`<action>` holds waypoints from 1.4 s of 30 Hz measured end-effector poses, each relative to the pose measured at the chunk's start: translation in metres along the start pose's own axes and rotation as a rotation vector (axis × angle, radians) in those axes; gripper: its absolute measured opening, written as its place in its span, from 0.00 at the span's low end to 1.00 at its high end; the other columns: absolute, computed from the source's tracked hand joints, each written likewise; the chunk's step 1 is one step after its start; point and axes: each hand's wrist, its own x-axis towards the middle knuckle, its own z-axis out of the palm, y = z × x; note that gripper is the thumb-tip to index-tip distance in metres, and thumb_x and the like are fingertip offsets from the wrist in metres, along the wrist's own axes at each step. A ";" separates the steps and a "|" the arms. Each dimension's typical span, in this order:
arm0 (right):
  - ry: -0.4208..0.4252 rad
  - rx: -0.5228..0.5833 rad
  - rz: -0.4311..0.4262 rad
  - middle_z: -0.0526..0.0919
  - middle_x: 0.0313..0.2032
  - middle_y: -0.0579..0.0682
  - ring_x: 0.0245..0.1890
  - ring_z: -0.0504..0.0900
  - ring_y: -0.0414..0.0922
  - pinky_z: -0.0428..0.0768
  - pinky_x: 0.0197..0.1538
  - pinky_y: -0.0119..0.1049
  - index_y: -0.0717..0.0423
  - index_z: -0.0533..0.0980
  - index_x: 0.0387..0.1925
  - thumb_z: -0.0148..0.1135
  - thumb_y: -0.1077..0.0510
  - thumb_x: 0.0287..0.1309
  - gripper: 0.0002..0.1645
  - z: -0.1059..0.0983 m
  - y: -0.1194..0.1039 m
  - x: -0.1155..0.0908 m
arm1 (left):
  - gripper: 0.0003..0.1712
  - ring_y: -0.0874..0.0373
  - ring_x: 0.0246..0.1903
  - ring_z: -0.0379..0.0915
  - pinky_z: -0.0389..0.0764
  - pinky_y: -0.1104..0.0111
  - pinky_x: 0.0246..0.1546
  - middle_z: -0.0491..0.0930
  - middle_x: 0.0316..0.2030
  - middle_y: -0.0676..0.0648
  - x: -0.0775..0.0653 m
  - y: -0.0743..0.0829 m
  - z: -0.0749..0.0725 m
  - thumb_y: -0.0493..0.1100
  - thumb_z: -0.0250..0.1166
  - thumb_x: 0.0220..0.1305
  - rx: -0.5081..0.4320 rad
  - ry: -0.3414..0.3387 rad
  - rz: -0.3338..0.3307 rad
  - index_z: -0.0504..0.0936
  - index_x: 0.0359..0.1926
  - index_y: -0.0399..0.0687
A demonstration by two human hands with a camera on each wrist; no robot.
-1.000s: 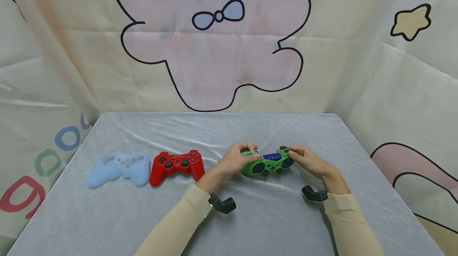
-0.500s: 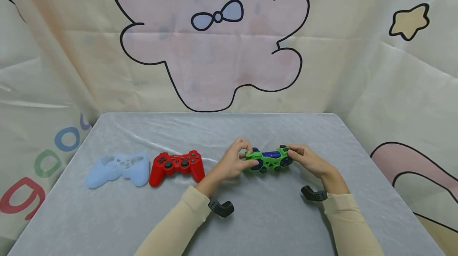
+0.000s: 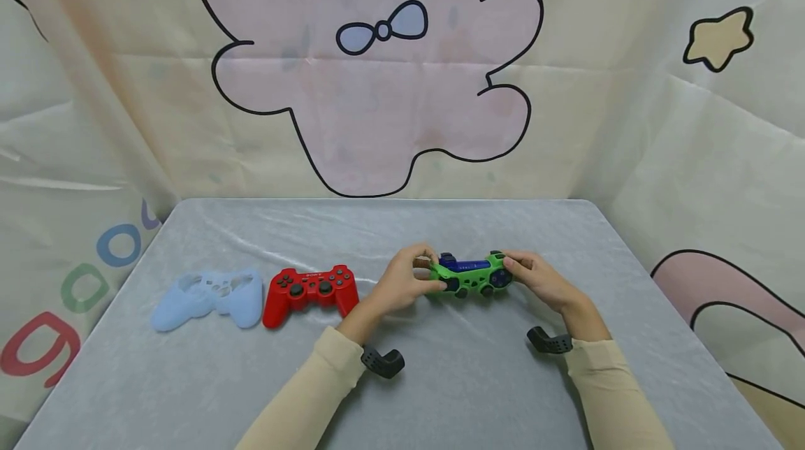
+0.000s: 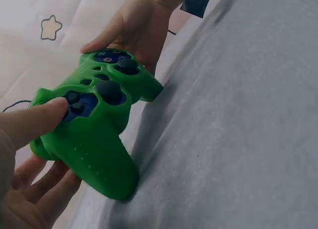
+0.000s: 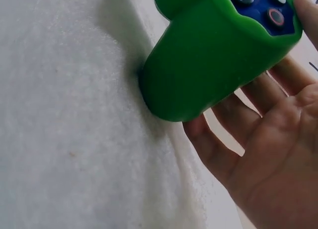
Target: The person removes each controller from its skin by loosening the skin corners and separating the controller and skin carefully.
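Between my two hands is a blue game controller in a green rubbery cover (image 3: 476, 280), its back edge and a dark shoulder button showing blue in the head view. My left hand (image 3: 402, 281) pinches its left end, thumb (image 4: 42, 120) on top beside the direction pad and fingers underneath. At the other end my right hand (image 3: 548, 287) holds it, thumb near the upper right corner and fingers (image 5: 248, 110) under the grip. Sticks and buttons show through the cover's openings in the left wrist view. Both green grips (image 5: 198, 65) reach down close to the cloth.
A red game controller (image 3: 311, 284) lies left of my left hand, close to the forearm. Farther left lies a pale blue controller cover (image 3: 210, 296). Grey cloth (image 3: 465, 394) covers the table, and printed curtains (image 3: 597, 86) stand behind and at both sides.
My left hand has shifted slightly left along the controller's end. More of the blue back edge and the left shoulder button shows outside the green cover. The right hand stays nearly in place.
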 end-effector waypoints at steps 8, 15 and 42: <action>-0.010 0.104 -0.005 0.85 0.48 0.35 0.51 0.80 0.31 0.74 0.58 0.21 0.75 0.67 0.65 0.39 0.50 0.81 0.32 0.004 0.001 0.002 | 0.30 0.45 0.61 0.78 0.79 0.55 0.61 0.79 0.61 0.40 0.000 0.002 -0.003 0.45 0.68 0.68 0.004 -0.119 -0.069 0.72 0.68 0.45; -0.071 0.259 0.027 0.78 0.62 0.35 0.62 0.72 0.25 0.68 0.62 0.19 0.64 0.66 0.70 0.27 0.42 0.82 0.36 0.006 0.003 0.001 | 0.30 0.50 0.56 0.80 0.82 0.60 0.56 0.80 0.61 0.41 -0.001 0.006 0.001 0.49 0.65 0.70 0.123 -0.097 -0.124 0.75 0.67 0.38; -0.383 0.278 -0.074 0.82 0.62 0.40 0.61 0.78 0.36 0.69 0.65 0.27 0.53 0.73 0.68 0.29 0.49 0.82 0.30 0.000 -0.003 -0.001 | 0.28 0.59 0.44 0.77 0.77 0.67 0.46 0.85 0.50 0.42 -0.003 0.015 -0.001 0.46 0.67 0.68 0.196 -0.130 -0.145 0.77 0.64 0.37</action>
